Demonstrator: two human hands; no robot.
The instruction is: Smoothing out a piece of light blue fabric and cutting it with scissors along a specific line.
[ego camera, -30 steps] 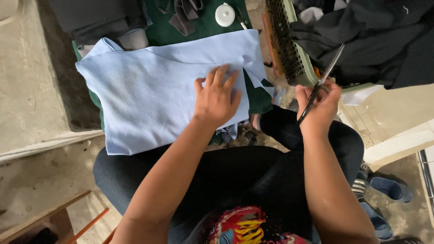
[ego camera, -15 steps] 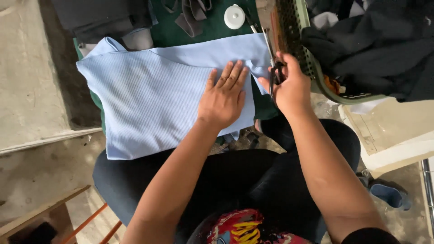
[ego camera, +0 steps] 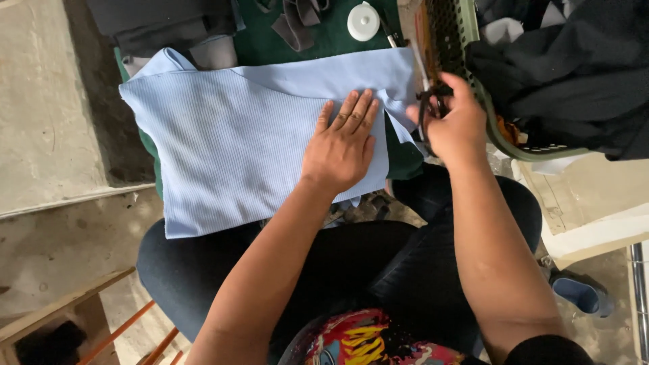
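Note:
A light blue ribbed cloth point(ego camera: 236, 135) lies spread over a green-topped table point(ego camera: 324, 44) and hangs toward my lap. My left hand point(ego camera: 341, 145) rests flat on its right part, fingers together. My right hand point(ego camera: 453, 122) holds black-handled scissors point(ego camera: 427, 108) at the cloth's right edge, where a small flap point(ego camera: 400, 118) of the fabric sticks out. The blades are mostly hidden by my fingers.
A green mesh basket point(ego camera: 503, 138) full of dark clothes point(ego camera: 568, 74) stands at the right. A white round disc point(ego camera: 364, 21) and grey fabric strips point(ego camera: 297, 23) lie on the table's far side. Dark folded fabric point(ego camera: 155, 23) sits at the far left. A wooden frame point(ego camera: 61, 321) is at the lower left.
My right hand has brought the scissors from the air at the right down and left to the cloth's right edge. My left hand has stayed pressed on the cloth.

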